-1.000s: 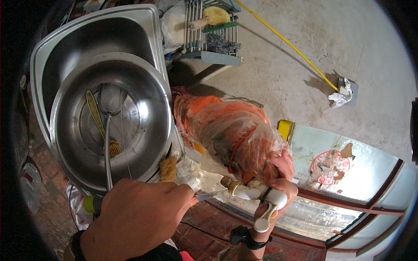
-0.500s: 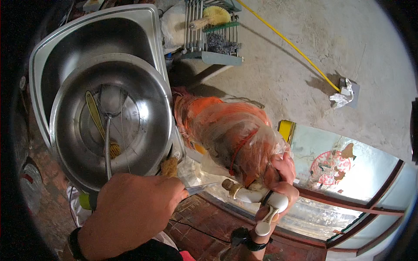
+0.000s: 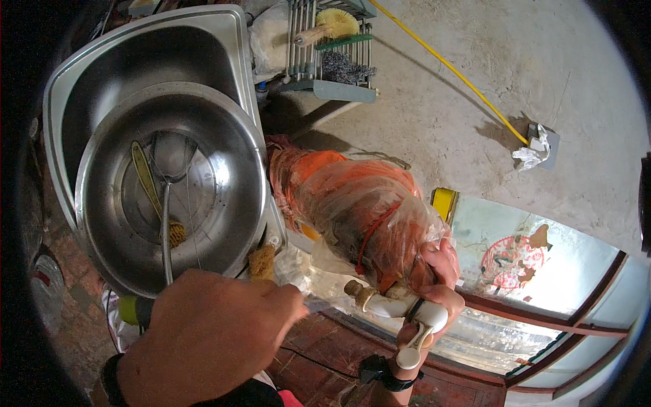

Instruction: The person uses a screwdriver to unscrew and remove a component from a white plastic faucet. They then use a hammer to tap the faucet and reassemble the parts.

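Observation:
My left hand [image 3: 213,325] is closed round a knife; its grey blade [image 3: 324,305] points right toward the tap and is faint and blurred. My fist hides the handle. To the right, my right hand [image 3: 439,271] grips the end of a bundle wrapped in clear plastic film [image 3: 359,203], with orange cloth or plastic beneath and a red cord round it. A white tap [image 3: 407,308] with a brass-coloured spout end stands in front of this hand and hides part of the palm and wrist.
On the left, a steel basin [image 3: 102,203] sits over a steel sink [image 3: 227,34]; a ladle [image 3: 166,224] and a yellow-handled brush [image 3: 144,173] lie in it. A rack [image 3: 329,88] with brushes and scourers stands behind. A yellow cable [image 3: 447,64] runs along the wall.
My left hand has moved slightly right with the knife, whose blade now looks blurred. My right hand stays on the wrapped bundle.

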Available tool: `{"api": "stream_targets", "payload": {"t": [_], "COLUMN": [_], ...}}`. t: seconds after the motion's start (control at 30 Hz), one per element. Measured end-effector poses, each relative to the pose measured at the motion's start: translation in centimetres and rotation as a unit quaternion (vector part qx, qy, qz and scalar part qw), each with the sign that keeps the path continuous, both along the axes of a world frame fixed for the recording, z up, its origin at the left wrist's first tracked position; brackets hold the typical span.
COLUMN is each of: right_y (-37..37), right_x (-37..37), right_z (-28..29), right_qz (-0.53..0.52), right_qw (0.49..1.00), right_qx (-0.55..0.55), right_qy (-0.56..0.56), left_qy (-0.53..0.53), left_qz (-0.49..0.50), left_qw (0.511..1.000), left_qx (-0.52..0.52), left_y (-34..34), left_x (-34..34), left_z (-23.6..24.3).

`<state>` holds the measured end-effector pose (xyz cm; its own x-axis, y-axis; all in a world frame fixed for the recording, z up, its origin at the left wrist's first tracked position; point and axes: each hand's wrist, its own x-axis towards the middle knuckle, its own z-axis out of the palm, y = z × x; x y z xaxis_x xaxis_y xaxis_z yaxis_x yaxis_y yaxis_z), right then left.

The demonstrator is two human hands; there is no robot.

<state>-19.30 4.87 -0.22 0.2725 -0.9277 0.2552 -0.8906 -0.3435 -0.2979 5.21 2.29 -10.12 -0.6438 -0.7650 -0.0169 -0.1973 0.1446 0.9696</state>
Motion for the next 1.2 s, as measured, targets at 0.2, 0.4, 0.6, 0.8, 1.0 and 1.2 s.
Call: {"api": "stream_targets", "payload": {"t": [0.2, 0.4, 0.6, 0.8, 1.0, 1.2], "right_y": [0.1, 0.1, 0.3, 0.2, 0.3, 0.3], "right_x": [-0.1, -0.2, 0.0, -0.1, -0.1, -0.2], "right_z": [-0.4, -0.3, 0.0, -0.2, -0.1, -0.2], "right_qz": [-0.004, -0.008, -0.037, -0.02, -0.005, -0.002], "right_qw": [1.0, 1.0, 0.999, 1.0, 1.0, 1.0], "right_qx": [-0.019, -0.015, 0.002, -0.01, -0.002, 0.005], "right_qy": [0.01, -0.015, 0.001, -0.004, 0.012, 0.007], "left_qy": [-0.018, 0.023, 0.031, 0.032, 0.016, 0.005], "left_qz": [0.006, 0.004, 0.002, 0.007, -0.006, -0.024], "left_qw": [1.0, 1.0, 0.999, 0.999, 1.0, 0.999], "left_qx": [0.015, -0.011, -0.022, -0.023, -0.025, -0.048], "left_y": [0.0, 0.2, -0.2, 0.0, -0.2, -0.1], "left_x": [0.4, 0.3, 0.1, 0.1, 0.2, 0.3], "left_z": [-0.6, 0.5, 0.7, 0.6, 0.8, 0.4]}}
